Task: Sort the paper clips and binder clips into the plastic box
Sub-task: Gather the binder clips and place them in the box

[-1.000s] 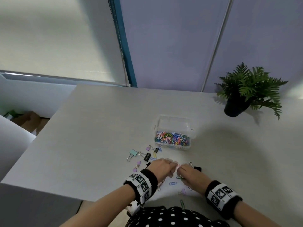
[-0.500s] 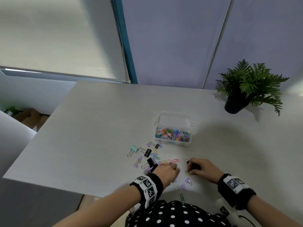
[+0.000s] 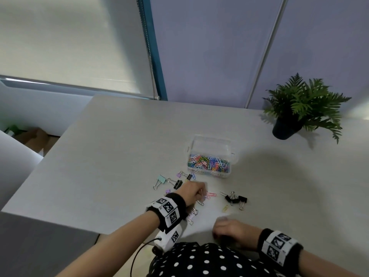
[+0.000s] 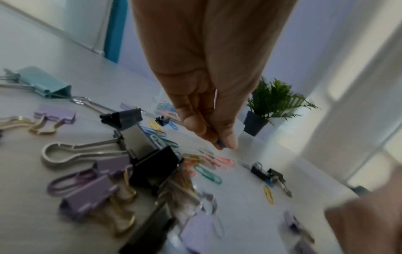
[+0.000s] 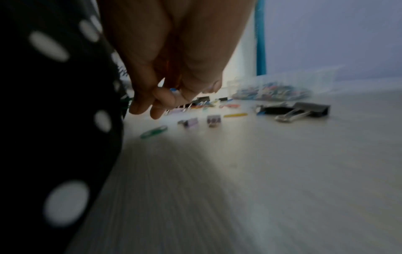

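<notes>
The clear plastic box (image 3: 209, 138) stands mid-table, its near compartment full of coloured paper clips (image 3: 207, 161). My left hand (image 3: 201, 192) hovers over the scattered pile in front of the box. In the left wrist view its fingertips (image 4: 226, 141) pinch a blue paper clip, and a white one shows in the palm. My right hand (image 3: 219, 226) is curled near the table's front edge, with small blue and white clips showing between its fingers (image 5: 156, 96). Black binder clips (image 3: 235, 199) lie between the hands and the box. A green paper clip (image 5: 154, 131) lies just ahead of the right hand.
A mint binder clip (image 3: 161, 179), purple binder clips (image 4: 87, 194), pink paper clips (image 3: 210, 194) and a yellow paper clip (image 3: 225, 208) lie loose around the left hand. A potted plant (image 3: 299, 108) stands at the back right. The table's front edge runs under my wrists.
My right hand has drawn back from the black binder clips to the table's front edge. My left hand has moved forward over the pile.
</notes>
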A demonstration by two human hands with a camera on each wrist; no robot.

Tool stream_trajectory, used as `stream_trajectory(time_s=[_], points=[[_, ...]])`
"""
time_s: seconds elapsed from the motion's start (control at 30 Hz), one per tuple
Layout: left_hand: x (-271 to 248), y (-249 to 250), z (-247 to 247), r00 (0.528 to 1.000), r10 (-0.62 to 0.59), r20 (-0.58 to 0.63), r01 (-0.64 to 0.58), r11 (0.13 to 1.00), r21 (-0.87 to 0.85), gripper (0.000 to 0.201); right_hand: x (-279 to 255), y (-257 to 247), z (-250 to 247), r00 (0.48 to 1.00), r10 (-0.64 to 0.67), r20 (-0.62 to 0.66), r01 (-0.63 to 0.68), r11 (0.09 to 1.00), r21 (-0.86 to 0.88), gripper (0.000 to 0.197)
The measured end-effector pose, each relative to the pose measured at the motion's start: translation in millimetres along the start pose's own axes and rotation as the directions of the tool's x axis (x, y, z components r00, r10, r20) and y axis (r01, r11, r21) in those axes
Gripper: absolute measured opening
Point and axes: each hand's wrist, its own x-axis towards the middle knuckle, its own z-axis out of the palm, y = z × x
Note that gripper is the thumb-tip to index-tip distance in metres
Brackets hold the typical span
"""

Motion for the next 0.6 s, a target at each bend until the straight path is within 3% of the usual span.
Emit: stream_trajectory(time_s=[0.2,0.3,0.4,0.5,0.6], points=[[1.9,-7.4,-23.2,0.993,-0.068,-0.099,0.056,0.992,-0.116,0.014,6.7,3.4,8.6,0.989,-0.138,0.049,0.143,0.981,-0.13,0.035],[5.0,-7.5,-34.9,0.983,-0.099,-0.155,0.073,0.983,-0.167,0.014,8.8,11.7,3.2,0.983,-0.182,0.031,0.181,0.917,-0.356,0.019],[13.3,-6.5,-44.7,0.97,-0.129,-0.208,0.087,0.976,-0.199,0.013,10.7,17.3,-4.1,0.986,-0.161,-0.031,0.127,0.868,-0.481,0.011],[24.0,-2.7,-51.6,0.954,-0.147,-0.26,0.101,0.978,-0.181,0.009,13.1,22.8,-7.1,0.995,-0.102,-0.017,0.083,0.89,-0.448,0.013],[35.6,4.8,-54.9,0.94,-0.134,-0.315,0.084,0.983,-0.166,0.007,14.4,17.2,-18.3,0.989,0.104,-0.106,-0.116,0.986,-0.121,0.023]])
